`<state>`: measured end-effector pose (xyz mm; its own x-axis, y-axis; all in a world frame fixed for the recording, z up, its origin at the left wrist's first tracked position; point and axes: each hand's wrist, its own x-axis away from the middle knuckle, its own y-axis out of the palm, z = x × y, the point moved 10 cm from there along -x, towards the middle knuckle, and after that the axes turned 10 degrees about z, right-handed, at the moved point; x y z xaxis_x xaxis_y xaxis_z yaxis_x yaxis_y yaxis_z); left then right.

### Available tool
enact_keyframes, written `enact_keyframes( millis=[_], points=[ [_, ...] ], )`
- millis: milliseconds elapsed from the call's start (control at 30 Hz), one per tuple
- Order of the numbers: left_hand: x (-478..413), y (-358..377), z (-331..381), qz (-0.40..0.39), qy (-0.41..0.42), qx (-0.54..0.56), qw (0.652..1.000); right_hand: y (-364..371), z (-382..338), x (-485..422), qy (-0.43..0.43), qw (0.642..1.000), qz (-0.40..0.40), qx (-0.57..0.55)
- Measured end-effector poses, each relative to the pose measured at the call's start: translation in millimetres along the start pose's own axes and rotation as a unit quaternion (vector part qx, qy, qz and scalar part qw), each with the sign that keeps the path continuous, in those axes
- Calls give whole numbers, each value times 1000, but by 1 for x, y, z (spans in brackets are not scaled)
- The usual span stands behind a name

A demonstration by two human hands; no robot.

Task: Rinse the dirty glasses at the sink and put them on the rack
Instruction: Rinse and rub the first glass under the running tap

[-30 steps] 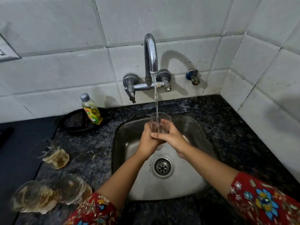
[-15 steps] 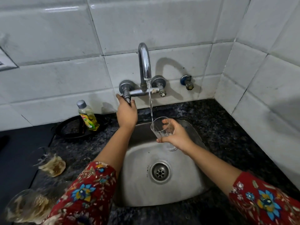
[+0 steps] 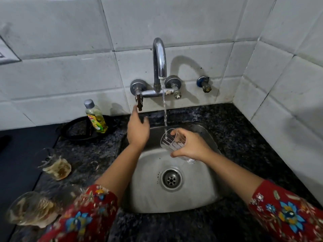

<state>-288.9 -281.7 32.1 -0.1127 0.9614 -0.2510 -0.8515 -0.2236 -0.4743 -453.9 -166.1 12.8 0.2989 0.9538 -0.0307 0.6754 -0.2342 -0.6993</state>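
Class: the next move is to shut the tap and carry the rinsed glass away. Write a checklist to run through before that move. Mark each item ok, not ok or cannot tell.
1. Grip on the glass: the right hand holds it, tilted, over the sink. Ok.
2. The water stream falls into the mouth of the glass. Ok.
3. Residue rinsed out of the glass: cannot tell.
4. The left hand has hold of the tap lever: it is open, with its fingertips just beside the lever and no grip. Not ok.
5. Space on the rack: it is not in view. Cannot tell.
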Motion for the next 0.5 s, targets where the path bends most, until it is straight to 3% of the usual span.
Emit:
enact_keyframes(
  millis=[100, 167, 333, 500],
  points=[
    [49, 20, -43, -70, -158, 125, 977, 5, -6, 4, -45, 985, -35, 161],
    [77, 28, -64, -115, -200, 131, 964, 9, -6, 5, -56, 963, -68, 257],
    [113, 30, -86, -158, -218, 92, 959, 24, -12, 16, -121, 865, -143, 466],
    [127, 25, -86, -190, -160, 7, 969, 34, -34, 24, -211, 735, -134, 631]
  ],
)
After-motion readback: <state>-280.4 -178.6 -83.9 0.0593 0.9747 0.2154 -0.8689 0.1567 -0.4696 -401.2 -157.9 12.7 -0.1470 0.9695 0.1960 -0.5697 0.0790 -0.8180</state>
